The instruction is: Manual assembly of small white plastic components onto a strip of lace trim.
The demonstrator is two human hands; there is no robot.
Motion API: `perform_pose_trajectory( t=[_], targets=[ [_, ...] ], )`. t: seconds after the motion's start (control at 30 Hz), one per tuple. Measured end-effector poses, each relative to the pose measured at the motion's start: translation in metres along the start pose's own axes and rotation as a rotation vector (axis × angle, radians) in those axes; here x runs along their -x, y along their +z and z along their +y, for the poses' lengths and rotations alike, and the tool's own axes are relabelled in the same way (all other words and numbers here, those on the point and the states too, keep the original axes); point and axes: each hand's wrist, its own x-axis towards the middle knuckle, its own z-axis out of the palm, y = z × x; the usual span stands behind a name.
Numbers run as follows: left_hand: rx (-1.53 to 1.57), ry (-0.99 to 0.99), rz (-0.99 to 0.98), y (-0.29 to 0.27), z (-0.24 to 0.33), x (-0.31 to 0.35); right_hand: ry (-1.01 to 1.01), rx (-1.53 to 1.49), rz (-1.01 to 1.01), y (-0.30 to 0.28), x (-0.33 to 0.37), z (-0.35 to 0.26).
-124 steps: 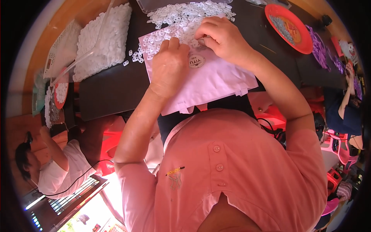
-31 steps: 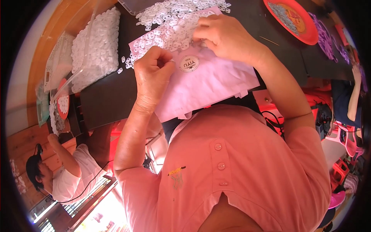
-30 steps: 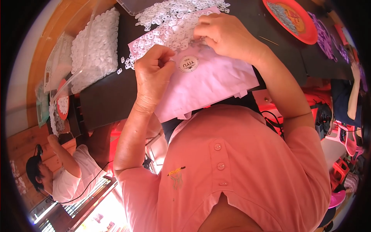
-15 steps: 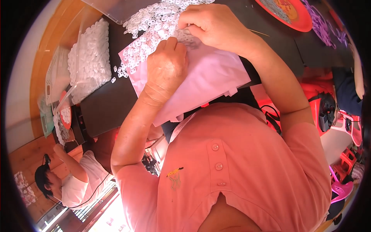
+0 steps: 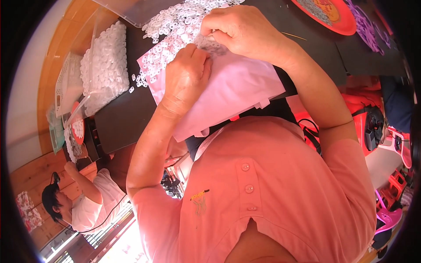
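Both hands work at the near edge of a heap of small white plastic pieces with holes (image 5: 177, 28), part of it lying on a pink cloth bag (image 5: 237, 83). My right hand (image 5: 239, 28) is closed in a pinch at the upper edge of a greyish see-through patch, apparently a small clear plastic bag (image 5: 215, 47) over or around some pieces. On the patch's left side, my left hand (image 5: 187, 72) is closed with its fingers curled inward. Whatever lies between the left fingertips is hidden.
A clear bin of white pieces (image 5: 105, 65) stands at the left on the dark table (image 5: 118, 125). An orange-red plate with grey bits (image 5: 346, 22) and purple strips (image 5: 366, 30) lie at the far right. Another person (image 5: 94, 197) sits at the lower left.
My left hand has shifted slightly left, a little farther from the right one. The right hand keeps its pinch in nearly the same place. The view has moved slightly.
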Motion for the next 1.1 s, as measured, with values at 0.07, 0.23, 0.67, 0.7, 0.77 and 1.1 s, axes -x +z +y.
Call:
perform_pose_trajectory(
  t=[0.07,0.23,0.67,0.7,0.77,1.1],
  targets=[
    [-0.052,-0.016,-0.048,-0.001,0.000,-0.002,0.003,0.005,-0.016,0.001,0.000,0.001],
    [-0.121,0.021,-0.026,0.003,-0.004,-0.001,0.006,-0.036,0.002,0.001,-0.001,0.004],
    [1.366,-0.923,0.083,-0.046,0.010,-0.016,0.165,-0.630,-0.068,0.011,-0.001,-0.014],
    [1.446,-0.929,0.079,-0.048,0.011,-0.017,0.244,-0.706,-0.035,0.012,-0.001,-0.016],
    [1.468,-0.913,0.071,-0.052,0.010,-0.017,0.324,-0.785,-0.002,0.015,-0.001,-0.019],
    [0.401,-0.613,0.112,-0.048,-0.014,0.031,0.091,-0.738,0.155,0.014,-0.002,-0.015]
  ],
)
